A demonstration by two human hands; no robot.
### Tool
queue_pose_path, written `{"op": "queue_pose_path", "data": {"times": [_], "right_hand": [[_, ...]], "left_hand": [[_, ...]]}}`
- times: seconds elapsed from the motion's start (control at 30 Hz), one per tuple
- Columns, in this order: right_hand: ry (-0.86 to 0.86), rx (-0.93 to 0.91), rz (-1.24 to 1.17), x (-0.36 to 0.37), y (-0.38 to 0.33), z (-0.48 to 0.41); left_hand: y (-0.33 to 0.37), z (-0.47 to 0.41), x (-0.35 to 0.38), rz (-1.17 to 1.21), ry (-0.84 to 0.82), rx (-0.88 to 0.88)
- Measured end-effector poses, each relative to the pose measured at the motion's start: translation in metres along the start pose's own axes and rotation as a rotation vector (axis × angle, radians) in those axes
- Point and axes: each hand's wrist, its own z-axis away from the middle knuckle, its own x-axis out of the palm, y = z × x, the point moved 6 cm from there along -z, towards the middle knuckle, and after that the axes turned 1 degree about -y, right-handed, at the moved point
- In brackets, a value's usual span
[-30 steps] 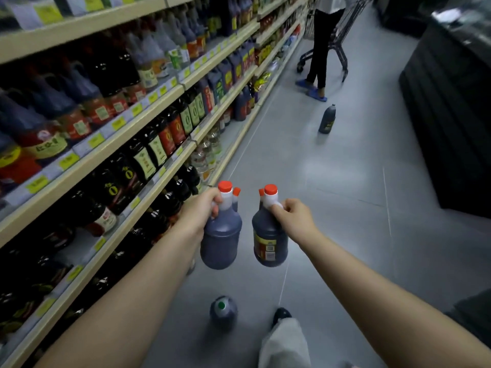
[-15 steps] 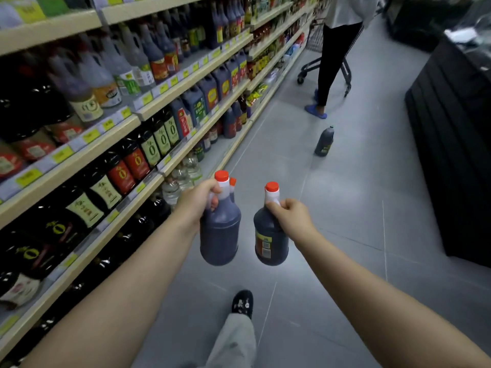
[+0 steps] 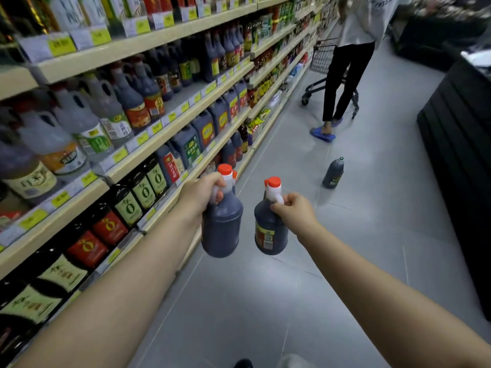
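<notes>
Two forearms run up from the lower corners of the frame and converge toward the centre, stretched out ahead of you, with your shoe at the bottom edge between them. Your left hand has its fingers curled through the white neck handle of the left bottle, and the dark body hangs below the fist. Your right hand grips the handle of the right bottle the same way, wrist bent slightly inward.

Hooking the handles probably lets the weight hang straight down, and reaching forward holds the load clear of your legs. Both bottles hang at centre frame, close side by side but apart, above the grey floor. A second orange cap peeks from behind each, so each hand may carry a pair; you cannot tell from here.

Down the left side run the shelves, packed with similar dark bottles, labels turned to the aisle, which is likely where yours belong. Right of centre, farther off, a floor bottle stands alone, well apart from the shelves. At upper right a shopper stands by a cart, and a dark counter lines the right edge.
</notes>
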Motion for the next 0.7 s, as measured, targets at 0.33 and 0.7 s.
{"op": "queue_pose_path", "data": {"times": [0.33, 0.7], "right_hand": [[-0.144, -0.133, 0.002, -0.012, -0.069, -0.182], [-0.325, -0.309, 0.03, 0.011, -0.155, -0.331]], "left_hand": [[0.055, -0.14, 0.04, 0.044, 0.15, 0.034], [0.109, -0.246, 0.042, 0.134, 0.387, 0.014]]}}
